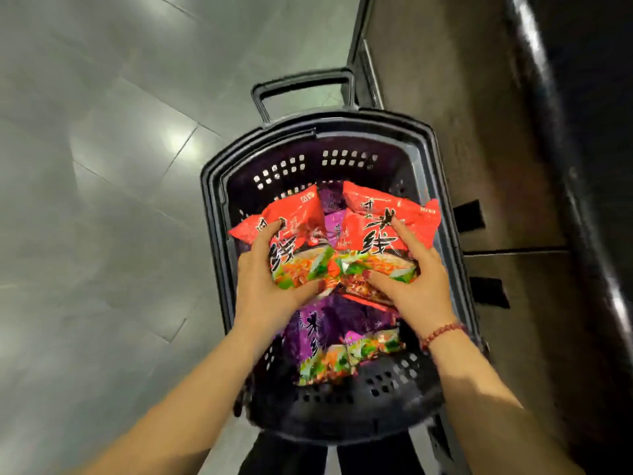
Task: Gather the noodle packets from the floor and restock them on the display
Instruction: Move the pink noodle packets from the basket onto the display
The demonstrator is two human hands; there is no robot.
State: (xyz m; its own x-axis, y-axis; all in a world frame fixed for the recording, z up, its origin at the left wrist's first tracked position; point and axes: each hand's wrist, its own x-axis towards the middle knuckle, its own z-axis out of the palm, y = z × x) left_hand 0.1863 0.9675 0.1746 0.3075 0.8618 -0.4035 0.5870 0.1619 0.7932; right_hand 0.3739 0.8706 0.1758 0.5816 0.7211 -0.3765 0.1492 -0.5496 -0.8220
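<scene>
Left hand (263, 289) grips a red packet (291, 217), fingers curled over its edge. Right hand (414, 286) holds a second red packet (416, 216) just beside it (their lower corners overlap). Both are above the basket (212, 186), where purple packets (318, 334) lie.

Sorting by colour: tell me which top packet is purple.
The purple packet at the basket's near end, beneath the wrists. Farther in, the left hand grips one red packet, the right hand the other red packet.
</scene>
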